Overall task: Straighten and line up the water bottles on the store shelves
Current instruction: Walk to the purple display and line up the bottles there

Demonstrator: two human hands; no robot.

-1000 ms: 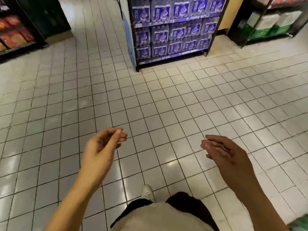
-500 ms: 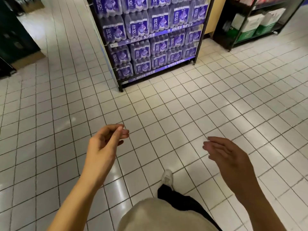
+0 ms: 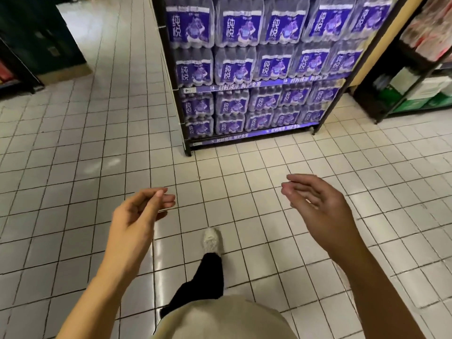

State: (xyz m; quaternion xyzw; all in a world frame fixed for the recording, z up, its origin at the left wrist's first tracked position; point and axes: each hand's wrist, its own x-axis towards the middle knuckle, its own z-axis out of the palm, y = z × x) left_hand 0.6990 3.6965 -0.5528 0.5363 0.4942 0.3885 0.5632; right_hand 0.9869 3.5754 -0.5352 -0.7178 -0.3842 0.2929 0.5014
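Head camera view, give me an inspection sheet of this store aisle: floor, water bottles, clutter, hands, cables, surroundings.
Surface: pale tiled floor, glossy, bare between the person and the shelves.
Job's things: wrapped packs of water bottles with purple labels, stacked in rows on a dark shelf rack; none touched yet.
Clutter: nothing seen on the floor.
Hands: left hand and right hand both raised over the floor, fingers loosely curled, holding nothing, short of the rack.
Cables: nothing seen.
Surroundings: another rack with green and white boxes at right; dark fixtures at left; one white shoe stepping forward.
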